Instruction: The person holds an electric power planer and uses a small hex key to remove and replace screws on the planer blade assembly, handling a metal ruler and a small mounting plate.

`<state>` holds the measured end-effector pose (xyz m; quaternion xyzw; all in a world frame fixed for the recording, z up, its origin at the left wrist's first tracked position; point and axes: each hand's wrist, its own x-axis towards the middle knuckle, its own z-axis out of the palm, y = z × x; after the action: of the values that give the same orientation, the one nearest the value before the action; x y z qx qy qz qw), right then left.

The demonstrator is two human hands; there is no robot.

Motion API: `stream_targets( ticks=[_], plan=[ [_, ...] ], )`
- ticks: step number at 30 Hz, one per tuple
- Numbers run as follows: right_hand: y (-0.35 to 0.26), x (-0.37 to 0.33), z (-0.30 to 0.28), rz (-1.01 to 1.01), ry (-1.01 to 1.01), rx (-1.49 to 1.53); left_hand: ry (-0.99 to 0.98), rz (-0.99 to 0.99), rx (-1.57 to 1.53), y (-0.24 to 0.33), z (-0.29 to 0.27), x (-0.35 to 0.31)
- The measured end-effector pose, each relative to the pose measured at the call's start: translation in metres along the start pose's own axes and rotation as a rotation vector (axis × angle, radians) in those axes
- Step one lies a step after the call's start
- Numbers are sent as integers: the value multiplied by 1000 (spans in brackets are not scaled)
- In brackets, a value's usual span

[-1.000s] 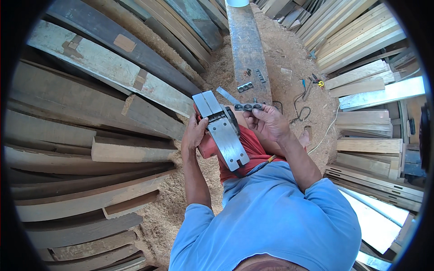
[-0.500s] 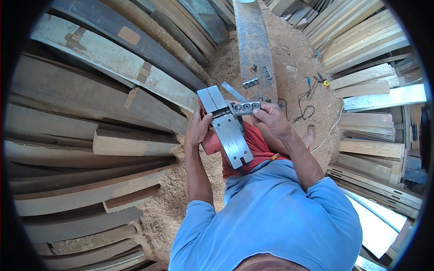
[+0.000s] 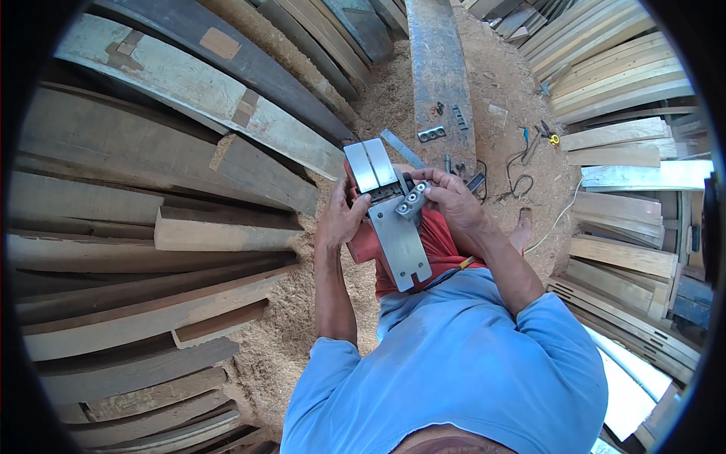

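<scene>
An electric hand planer (image 3: pixel 401 246) with a red body lies sole up over my lap, its two shiny metal plates facing me. My left hand (image 3: pixel 340 218) grips its left side, the thumb on the plates' edge by the cutter slot. In my right hand (image 3: pixel 457 203) is a small metal blade clamp (image 3: pixel 412 199) with a row of bolts, tilted over the slot. Whether it touches the planer I cannot tell. Beyond the planer a thin flat metal strip (image 3: pixel 402 148) sticks out; its lower end is hidden.
Ahead, a worn plank (image 3: pixel 441 76) bears a second bolted clamp (image 3: pixel 432 134) and small metal parts. Yellow-handled pliers (image 3: pixel 554 139) and a dark cable (image 3: pixel 514 178) lie on the sawdust-covered floor to the right. Stacked timber (image 3: pixel 227 234) lines both sides.
The blade clamp has turned from nearly level to a slant and come closer over the slot. My right hand moved with it. The view has shifted slightly.
</scene>
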<state>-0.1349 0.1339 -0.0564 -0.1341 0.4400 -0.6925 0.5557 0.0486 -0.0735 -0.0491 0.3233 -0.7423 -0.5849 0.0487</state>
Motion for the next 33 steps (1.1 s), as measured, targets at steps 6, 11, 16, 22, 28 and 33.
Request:
stream_targets(
  ticks=[6,11,16,22,28,33],
  plan=[
    [20,-16,-7,-19,-89,417,-59,170,-162,6,2,-14],
    [-12,-33,41,-96,-274,428,-215,202,-322,-3,-16,-10],
    [18,-29,31,-62,-219,414,-285,106,-303,-6,-25,-5],
    [20,-26,8,-91,-35,49,-182,106,-83,-1,-7,6],
    [6,-29,11,-192,43,-153,-174,-15,38,16,-2,8],
    [25,-14,0,-187,-2,-172,-161,27,45,13,-1,8]
  ],
)
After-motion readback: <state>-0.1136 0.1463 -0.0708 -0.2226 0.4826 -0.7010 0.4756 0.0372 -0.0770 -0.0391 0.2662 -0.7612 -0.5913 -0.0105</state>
